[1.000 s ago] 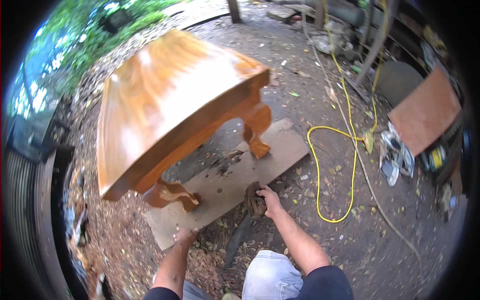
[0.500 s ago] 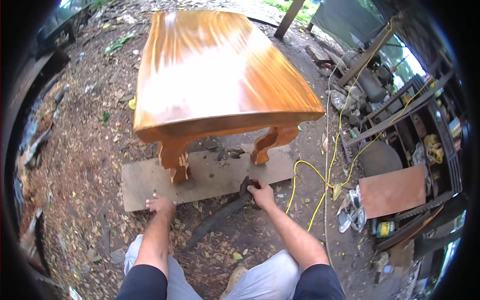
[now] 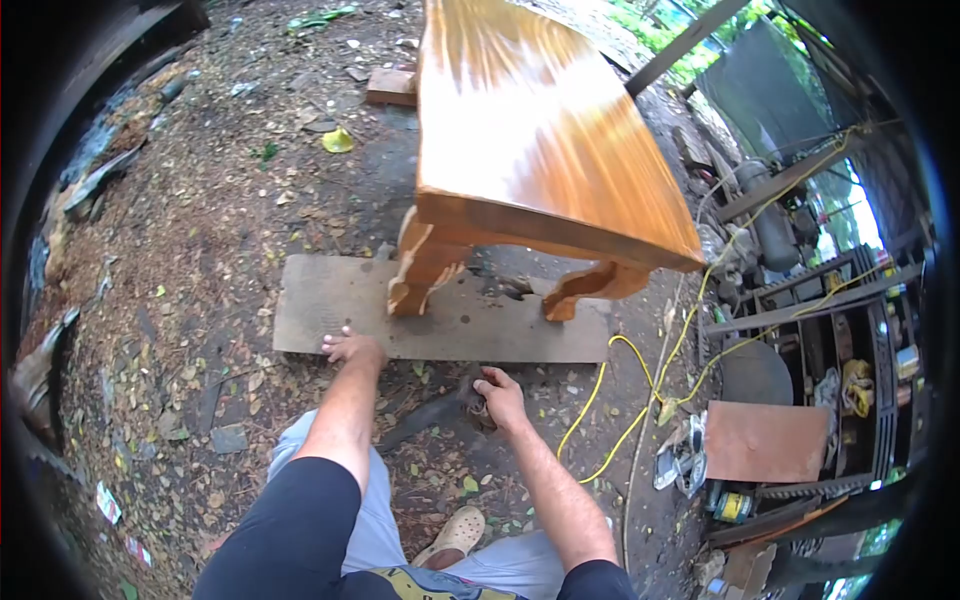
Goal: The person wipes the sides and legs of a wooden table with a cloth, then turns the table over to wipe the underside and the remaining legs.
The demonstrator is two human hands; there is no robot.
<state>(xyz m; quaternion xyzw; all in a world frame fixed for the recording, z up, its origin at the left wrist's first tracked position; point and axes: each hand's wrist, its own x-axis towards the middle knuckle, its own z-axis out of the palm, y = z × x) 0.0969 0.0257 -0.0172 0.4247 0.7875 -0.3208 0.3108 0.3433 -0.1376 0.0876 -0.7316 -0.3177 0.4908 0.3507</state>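
Grey-brown and flat, a board [image 3: 490,342] is lying on the leaf-strewn ground, its left end reaching out beyond the table [image 3: 550,120]; our left hand [image 3: 357,348] is resting there on the near edge, fingers spread wide and holding nothing, probably to steady the board or bear some weight; to the right of it, on the board's far side, we are seeing the glossy wooden table standing upright, its near legs [image 3: 428,275] coming down onto the board, presumably so that the feet are keeping off the soil; between our hands, on the near side, a dark strip [image 3: 425,415] is lying on the ground; our right hand [image 3: 503,397] is hanging low, just on the near side of the board, fingers curling beside a dark, crumpled scrap [image 3: 475,408], though we cannot tell whether they are gripping it; farther right, a yellow cord [image 3: 604,366] is looping slackly, perhaps to give it reach; at the far right, a reddish-brown panel [image 3: 767,442] is sitting before a cluttered shelf [image 3: 886,370], likely out of our way.
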